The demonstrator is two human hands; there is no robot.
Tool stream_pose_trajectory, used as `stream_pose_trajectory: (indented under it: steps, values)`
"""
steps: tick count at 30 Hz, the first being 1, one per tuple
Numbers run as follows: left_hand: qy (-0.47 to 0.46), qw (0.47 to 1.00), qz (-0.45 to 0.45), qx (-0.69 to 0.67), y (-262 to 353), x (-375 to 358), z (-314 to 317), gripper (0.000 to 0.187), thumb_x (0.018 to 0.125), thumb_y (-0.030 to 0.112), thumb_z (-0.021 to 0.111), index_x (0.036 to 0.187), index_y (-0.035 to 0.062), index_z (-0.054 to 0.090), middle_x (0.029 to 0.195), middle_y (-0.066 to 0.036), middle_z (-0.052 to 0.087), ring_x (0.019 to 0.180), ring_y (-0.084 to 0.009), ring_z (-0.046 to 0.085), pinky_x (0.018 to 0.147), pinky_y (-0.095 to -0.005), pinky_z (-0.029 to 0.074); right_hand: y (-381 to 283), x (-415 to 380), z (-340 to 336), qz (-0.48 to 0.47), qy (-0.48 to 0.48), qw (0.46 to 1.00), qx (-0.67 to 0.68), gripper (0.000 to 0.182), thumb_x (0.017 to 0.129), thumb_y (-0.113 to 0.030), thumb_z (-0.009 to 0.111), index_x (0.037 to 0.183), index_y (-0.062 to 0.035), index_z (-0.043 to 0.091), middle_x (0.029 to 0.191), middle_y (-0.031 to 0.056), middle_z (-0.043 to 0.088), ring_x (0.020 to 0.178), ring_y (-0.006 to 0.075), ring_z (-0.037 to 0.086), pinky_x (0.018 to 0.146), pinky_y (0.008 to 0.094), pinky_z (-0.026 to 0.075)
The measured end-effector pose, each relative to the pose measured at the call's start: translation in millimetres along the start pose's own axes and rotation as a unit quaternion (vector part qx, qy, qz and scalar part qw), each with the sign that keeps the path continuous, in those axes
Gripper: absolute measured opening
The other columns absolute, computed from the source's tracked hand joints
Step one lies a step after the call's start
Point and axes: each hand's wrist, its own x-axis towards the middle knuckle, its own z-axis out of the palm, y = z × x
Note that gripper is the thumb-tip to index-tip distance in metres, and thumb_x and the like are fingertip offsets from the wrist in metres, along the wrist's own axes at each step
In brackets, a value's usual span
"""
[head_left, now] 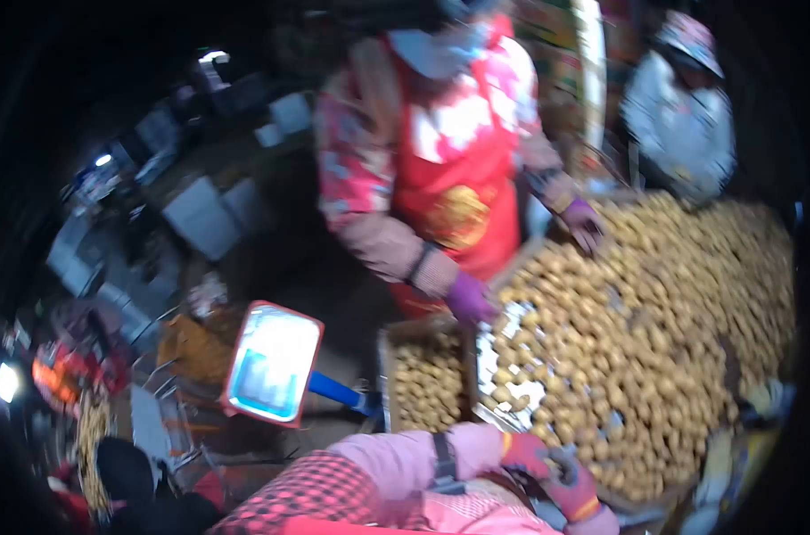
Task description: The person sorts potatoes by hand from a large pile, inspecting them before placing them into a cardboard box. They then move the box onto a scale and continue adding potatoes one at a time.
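Beside the potatoes point(592, 383), the left hand point(523, 455) and right hand point(576, 490) meet at a small dark thing point(561, 465), seemingly mid-handling that calls for steady fingers, their grip too blurred to tell.

Heap of round tan produce point(637, 339) blocked low passes over most of the counter point(512, 319); only small bright bare patches showed by its left edge. Co-worker's gloved hands stood in the way there: one point(470, 299) beside the crate point(384, 374), the other point(583, 225) at the far edge of the heap. Crate walls and its load limited low entry. Left forearm point(423, 450) crossed just in front of the crate, barring the near side. Dark open gap ran between crate and red-rimmed display point(275, 364), but blue post point(338, 392) cut across its lower part.
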Motion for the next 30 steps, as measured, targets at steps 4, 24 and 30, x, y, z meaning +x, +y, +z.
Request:
stream_pose_trajectory:
  steps: [4,24,30]
  values:
    - [-0.065,0.962,0.164,-0.209,33,-9,-3,0.055,0.078,0.022,0.074,0.128,0.0058,0.057,0.127,-0.008,0.059,0.116,-0.0169,0.053,0.103,-0.0348,0.040,-35,-6,4,-0.056,0.055,0.985,-0.155,0.046,0.083,-0.031,0.066,0.123,-0.0087,0.059,0.117,0.0202,0.063,0.107,0.0331,0.061,0.093,0.0402,0.048]
    - [0.027,0.944,-0.040,-0.325,38,20,-15,0.026,0.088,0.017,0.059,0.103,-0.0047,0.064,0.087,-0.011,0.066,0.074,-0.0156,0.061,0.074,-0.0268,0.048,103,-84,-140,0.246,0.397,0.769,-0.436,0.043,0.081,-0.040,0.066,0.114,-0.0132,0.066,0.138,0.0152,0.048,0.127,0.0367,0.043,0.106,0.0469,0.035]
    - [0.352,0.874,-0.052,-0.330,-3,-21,-51,0.032,0.094,0.025,0.050,0.088,-0.0037,0.062,0.074,-0.011,0.062,0.062,-0.0172,0.057,0.058,-0.0280,0.045,122,-40,-170,0.398,0.280,0.681,-0.548,0.054,0.080,-0.057,0.060,0.112,-0.0138,0.068,0.150,0.0171,0.032,0.140,0.0405,0.023,0.113,0.0553,0.015]
